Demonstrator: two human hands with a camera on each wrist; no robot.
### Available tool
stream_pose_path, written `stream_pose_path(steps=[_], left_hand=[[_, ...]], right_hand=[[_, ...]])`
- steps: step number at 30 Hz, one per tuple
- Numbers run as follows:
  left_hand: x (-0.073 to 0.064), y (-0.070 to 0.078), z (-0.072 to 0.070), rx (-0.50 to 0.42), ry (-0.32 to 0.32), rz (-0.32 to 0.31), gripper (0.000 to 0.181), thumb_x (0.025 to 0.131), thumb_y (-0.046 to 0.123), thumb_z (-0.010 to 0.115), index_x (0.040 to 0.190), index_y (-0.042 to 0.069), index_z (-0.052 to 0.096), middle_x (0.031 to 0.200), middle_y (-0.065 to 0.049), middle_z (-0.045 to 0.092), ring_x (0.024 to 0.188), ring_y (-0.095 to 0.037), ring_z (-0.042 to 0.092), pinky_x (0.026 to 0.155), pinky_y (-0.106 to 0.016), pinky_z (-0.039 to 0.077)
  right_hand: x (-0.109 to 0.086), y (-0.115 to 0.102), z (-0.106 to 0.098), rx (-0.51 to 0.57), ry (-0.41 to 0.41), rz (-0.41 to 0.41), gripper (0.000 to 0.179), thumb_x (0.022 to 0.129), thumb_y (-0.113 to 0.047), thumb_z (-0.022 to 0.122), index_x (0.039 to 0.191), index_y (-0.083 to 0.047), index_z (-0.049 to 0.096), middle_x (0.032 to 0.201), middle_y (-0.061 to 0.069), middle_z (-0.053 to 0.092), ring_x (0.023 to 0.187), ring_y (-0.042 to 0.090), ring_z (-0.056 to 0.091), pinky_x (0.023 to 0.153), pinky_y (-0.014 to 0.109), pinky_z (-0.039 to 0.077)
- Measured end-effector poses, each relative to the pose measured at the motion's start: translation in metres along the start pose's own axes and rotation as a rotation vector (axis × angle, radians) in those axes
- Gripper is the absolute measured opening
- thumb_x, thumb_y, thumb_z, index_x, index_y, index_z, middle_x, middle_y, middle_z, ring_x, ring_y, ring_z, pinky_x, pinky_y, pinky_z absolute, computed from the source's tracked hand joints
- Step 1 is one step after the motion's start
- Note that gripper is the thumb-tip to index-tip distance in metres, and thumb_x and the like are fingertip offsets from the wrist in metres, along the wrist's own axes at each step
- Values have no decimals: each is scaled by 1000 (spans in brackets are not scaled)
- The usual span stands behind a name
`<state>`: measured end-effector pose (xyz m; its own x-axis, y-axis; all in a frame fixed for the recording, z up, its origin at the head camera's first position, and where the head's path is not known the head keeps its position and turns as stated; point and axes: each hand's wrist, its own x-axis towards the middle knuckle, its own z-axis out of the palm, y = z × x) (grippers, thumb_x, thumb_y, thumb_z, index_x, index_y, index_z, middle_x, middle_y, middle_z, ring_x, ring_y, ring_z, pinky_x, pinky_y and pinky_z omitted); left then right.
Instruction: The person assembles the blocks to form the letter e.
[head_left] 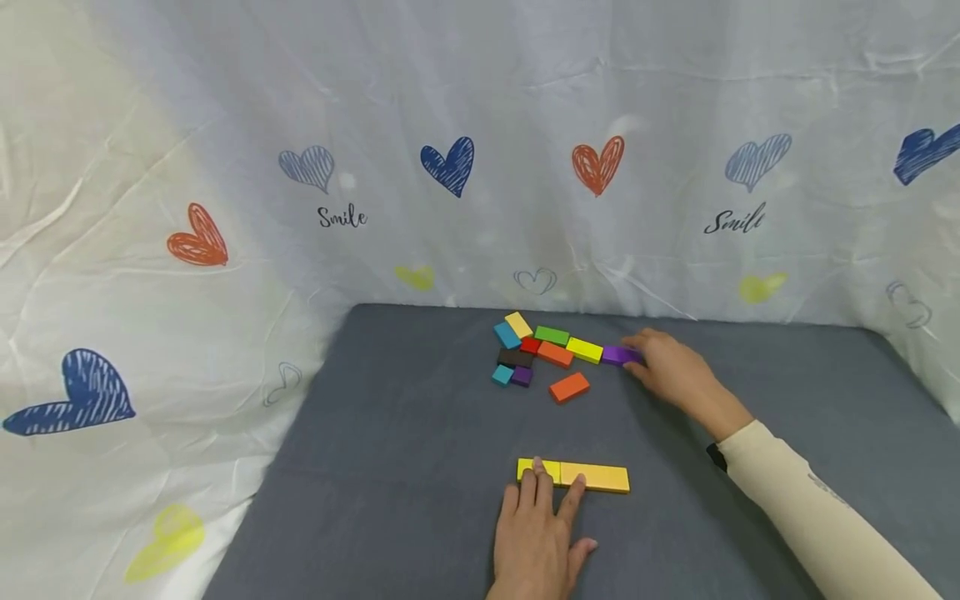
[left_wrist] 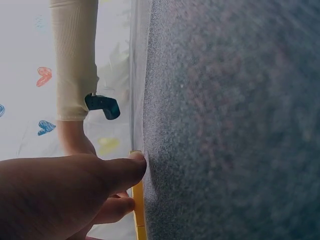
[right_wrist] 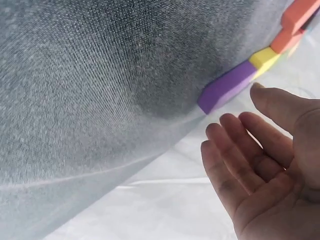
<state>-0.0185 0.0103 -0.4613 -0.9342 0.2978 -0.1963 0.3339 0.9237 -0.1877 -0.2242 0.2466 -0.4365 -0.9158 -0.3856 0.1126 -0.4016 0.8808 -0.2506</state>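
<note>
Two blocks lie end to end near the front of the grey table: a short bright-yellow block [head_left: 553, 472] on the left and a longer orange-yellow block [head_left: 606, 477] on the right. My left hand [head_left: 531, 533] rests its outstretched fingertips on both, thumb held out to the side. Farther back, my right hand [head_left: 675, 371] is at the right end of a purple block [head_left: 617, 356]. In the right wrist view its thumb and loosely bent fingers are spread beside that purple block [right_wrist: 227, 87], not closed round it.
Left of the purple block lies a cluster with a yellow block [head_left: 585, 350], a green block [head_left: 552, 335], an orange block [head_left: 556, 354], a dark block [head_left: 515, 358] and several others. One orange block [head_left: 569, 387] sits apart in front. A white curtain [head_left: 480, 250] hangs behind the table.
</note>
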Motion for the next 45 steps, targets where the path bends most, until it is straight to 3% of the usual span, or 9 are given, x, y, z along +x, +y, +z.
stream_pose_path(steps=[19, 30, 45], left_hand=[[-2, 1, 0, 20, 38, 8, 71, 97, 81, 44, 161, 52, 36, 159, -7, 49, 141, -23, 46, 104, -40, 41], [-4, 0, 3, 21, 71, 6, 71, 97, 80, 47, 161, 49, 39, 159, -9, 49, 141, -23, 46, 101, -39, 41], [-2, 0, 1, 10, 62, -3, 71, 97, 80, 47, 160, 50, 39, 159, -9, 49, 141, -22, 46, 101, -39, 41]], right_hand=[[8, 14, 14, 16, -17, 54, 36, 95, -13, 80, 127, 2, 73, 121, 21, 70, 107, 40, 68, 91, 61, 55], [-9, 15, 12, 40, -31, 78, 36, 92, -20, 82, 117, 5, 74, 103, 17, 68, 83, 28, 65, 76, 54, 56], [-40, -4, 10, 139, -106, 101, 39, 89, -30, 87, 111, 0, 72, 94, 8, 71, 77, 19, 65, 67, 44, 55]])
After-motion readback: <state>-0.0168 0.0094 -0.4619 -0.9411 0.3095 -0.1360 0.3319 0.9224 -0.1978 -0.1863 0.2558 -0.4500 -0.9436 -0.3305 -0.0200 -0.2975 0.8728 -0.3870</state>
